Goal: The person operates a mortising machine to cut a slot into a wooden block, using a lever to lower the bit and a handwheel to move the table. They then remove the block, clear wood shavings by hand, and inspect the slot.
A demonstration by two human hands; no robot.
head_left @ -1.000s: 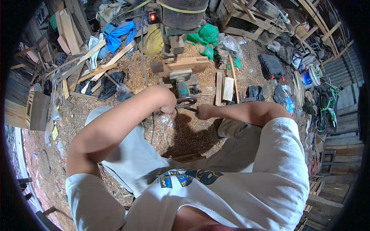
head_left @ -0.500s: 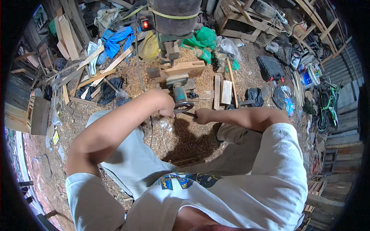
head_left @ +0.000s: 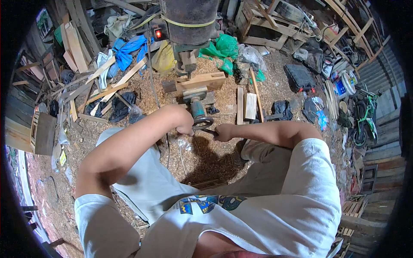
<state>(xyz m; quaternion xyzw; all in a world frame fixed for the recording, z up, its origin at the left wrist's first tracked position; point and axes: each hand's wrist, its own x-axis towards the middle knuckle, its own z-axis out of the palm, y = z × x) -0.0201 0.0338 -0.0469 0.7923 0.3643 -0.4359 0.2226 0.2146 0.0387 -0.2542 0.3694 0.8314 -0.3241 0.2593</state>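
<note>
My left hand [head_left: 185,125] is closed at the left side of a dark round handwheel [head_left: 204,123], its fingers partly hidden by the wrist. My right hand [head_left: 223,132] is closed around the end of a dark bar [head_left: 209,130] just below and right of the wheel. Beyond the wheel is a green machine clamp [head_left: 197,107], its jaw against a wooden block [head_left: 202,82] with a slot near its right end. Above the block hangs the machine's head [head_left: 187,60] with a tool pointing down.
A large dark motor housing [head_left: 189,21] with a yellow strap stands ahead, a lit red switch [head_left: 158,33] beside it. Short boards [head_left: 250,105] lie right of the clamp. A black case [head_left: 299,77], plastic bags and loose planks [head_left: 112,92] lie on the shaving-covered floor.
The view has shifted slightly, so the machine appears a little further left. My right hand and the bar have moved slightly left and down; both hands remain at the handwheel.
</note>
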